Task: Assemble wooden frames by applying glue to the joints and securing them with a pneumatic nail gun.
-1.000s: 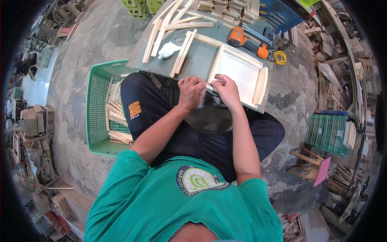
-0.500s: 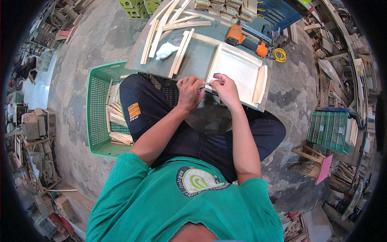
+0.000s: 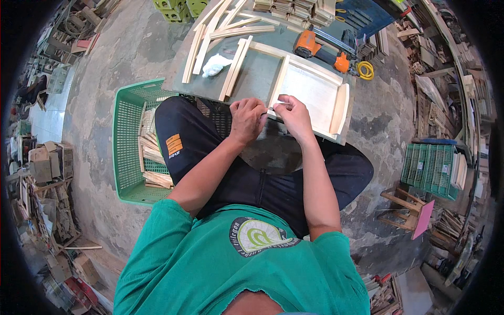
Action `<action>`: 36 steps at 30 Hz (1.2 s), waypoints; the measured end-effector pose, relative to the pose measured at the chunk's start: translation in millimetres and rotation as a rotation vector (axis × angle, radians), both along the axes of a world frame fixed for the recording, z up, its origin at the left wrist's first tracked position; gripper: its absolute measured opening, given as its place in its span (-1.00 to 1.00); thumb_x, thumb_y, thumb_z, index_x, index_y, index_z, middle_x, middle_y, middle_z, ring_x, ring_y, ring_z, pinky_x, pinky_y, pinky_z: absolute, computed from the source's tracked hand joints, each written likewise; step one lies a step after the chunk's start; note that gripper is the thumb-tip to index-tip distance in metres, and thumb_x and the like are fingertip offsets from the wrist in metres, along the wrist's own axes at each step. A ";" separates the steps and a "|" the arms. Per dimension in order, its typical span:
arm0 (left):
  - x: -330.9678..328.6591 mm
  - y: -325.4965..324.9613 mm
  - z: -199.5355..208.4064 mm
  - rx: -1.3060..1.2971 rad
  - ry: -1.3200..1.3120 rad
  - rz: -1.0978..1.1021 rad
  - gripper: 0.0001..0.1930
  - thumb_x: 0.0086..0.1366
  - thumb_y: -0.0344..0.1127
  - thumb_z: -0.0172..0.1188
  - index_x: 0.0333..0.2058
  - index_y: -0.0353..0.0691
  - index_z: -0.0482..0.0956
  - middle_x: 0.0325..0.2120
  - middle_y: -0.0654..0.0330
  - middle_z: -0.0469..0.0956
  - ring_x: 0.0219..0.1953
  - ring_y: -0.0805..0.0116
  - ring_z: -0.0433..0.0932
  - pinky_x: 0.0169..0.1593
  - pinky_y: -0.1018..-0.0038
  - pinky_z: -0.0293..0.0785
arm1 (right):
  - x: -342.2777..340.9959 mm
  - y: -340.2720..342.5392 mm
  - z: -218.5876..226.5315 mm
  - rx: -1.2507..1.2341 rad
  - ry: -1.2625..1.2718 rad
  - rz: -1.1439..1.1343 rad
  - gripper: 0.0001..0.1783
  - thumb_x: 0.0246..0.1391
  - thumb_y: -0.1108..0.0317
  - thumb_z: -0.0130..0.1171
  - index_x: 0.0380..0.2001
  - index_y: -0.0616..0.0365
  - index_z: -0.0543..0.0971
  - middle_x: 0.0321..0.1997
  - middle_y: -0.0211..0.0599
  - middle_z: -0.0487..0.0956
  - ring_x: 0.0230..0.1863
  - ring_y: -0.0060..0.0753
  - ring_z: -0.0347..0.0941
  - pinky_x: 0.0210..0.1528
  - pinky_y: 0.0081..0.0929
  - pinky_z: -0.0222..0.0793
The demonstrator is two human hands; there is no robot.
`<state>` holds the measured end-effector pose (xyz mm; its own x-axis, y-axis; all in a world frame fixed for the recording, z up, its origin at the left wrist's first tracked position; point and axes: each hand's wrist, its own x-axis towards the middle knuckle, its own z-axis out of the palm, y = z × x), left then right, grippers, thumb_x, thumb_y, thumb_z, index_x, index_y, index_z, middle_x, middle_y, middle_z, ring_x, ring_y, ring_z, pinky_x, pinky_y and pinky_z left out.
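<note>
A pale wooden frame [image 3: 283, 73] with a white panel [image 3: 308, 94] lies on the grey-green worktable [image 3: 257, 79]. At its near corner my left hand [image 3: 248, 119] is closed, fingers curled beside the wood. My right hand [image 3: 292, 115] pinches just right of that corner, thumb and forefinger together. A small, thin, dark thing seems to lie between the two hands, but its kind does not show. Two short wooden strips [image 3: 237, 68] rest left of the frame, and a crumpled white bundle [image 3: 216, 65] sits beside them.
An orange and black nail gun [image 3: 321, 50] with a yellow coiled hose [image 3: 364, 70] lies behind the frame. Loose wooden strips [image 3: 210, 42] and stacked wood pieces [image 3: 294, 11] cover the table's far side. A green basket [image 3: 122, 157] of wood offcuts stands at my left knee.
Both hands keep almost the same place and grip at the frame's corner. The view has shifted very slightly; nothing else visibly moves.
</note>
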<state>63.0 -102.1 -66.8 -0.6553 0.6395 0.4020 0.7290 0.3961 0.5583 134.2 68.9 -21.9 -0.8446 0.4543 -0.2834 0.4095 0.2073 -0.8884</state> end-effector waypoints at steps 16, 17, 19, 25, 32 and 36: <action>-67.2 6.9 27.1 -0.248 -0.071 -0.425 0.10 0.00 -0.32 0.56 0.49 0.19 0.12 0.26 0.13 0.41 0.36 0.04 0.38 0.46 -0.22 0.15 | 1.5 1.4 2.1 0.026 0.012 0.027 -0.46 0.21 0.15 0.34 0.13 0.33 0.61 -0.09 0.01 0.76 -0.05 -0.20 0.71 0.06 -0.33 0.55; -67.2 7.5 26.6 -0.251 -0.073 -0.430 0.10 0.00 -0.32 0.56 0.49 0.19 0.12 0.26 0.13 0.41 0.36 0.04 0.38 0.46 -0.22 0.15 | 0.6 1.3 1.9 0.020 0.007 0.032 -0.44 0.20 0.15 0.35 0.13 0.34 0.61 -0.08 0.01 0.76 -0.05 -0.22 0.71 0.06 -0.34 0.55; -66.8 8.7 24.3 -0.248 -0.070 -0.418 0.09 0.00 -0.30 0.55 0.49 0.17 0.13 0.22 0.13 0.43 0.36 0.04 0.38 0.46 -0.22 0.15 | 0.4 7.6 4.1 -0.015 0.002 0.013 -0.44 0.21 0.14 0.36 0.13 0.34 0.61 -0.10 0.00 0.76 -0.07 -0.24 0.70 0.05 -0.36 0.55; -69.9 10.5 26.8 -0.263 -0.049 -0.420 0.07 0.03 -0.27 0.54 0.49 0.15 0.13 0.19 0.14 0.46 0.37 0.07 0.37 0.48 -0.21 0.14 | -47.5 89.8 28.2 0.487 0.048 -0.144 -0.47 0.18 0.02 0.32 0.08 0.16 0.63 0.00 -0.08 0.73 0.05 0.01 0.65 0.17 -0.18 0.51; -69.2 14.0 32.4 -0.302 -0.051 -0.424 0.09 0.01 -0.32 0.57 0.48 0.11 0.12 0.25 0.10 0.45 0.38 0.02 0.37 0.50 -0.19 0.12 | -106.0 199.3 18.7 1.181 -0.231 0.198 -0.23 0.11 0.18 0.27 0.40 -0.01 0.35 0.21 0.01 0.61 0.31 0.15 0.46 0.34 0.00 0.38; -68.6 14.7 36.1 -0.281 -0.078 -0.446 0.09 -0.05 -0.38 0.61 0.46 0.01 0.18 0.25 0.03 0.46 0.36 -0.01 0.39 0.47 -0.13 0.16 | -118.6 216.0 24.2 1.060 -0.383 0.383 -0.15 0.12 0.24 0.27 0.46 -0.04 0.20 0.19 0.04 0.61 0.26 0.23 0.51 0.28 0.10 0.42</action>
<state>-5.6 -87.4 -30.8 -0.3162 0.9389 0.1356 0.8213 0.1994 0.5345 15.7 284.9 2.3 -0.9186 0.3507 -0.1824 0.3622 0.9315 -0.0334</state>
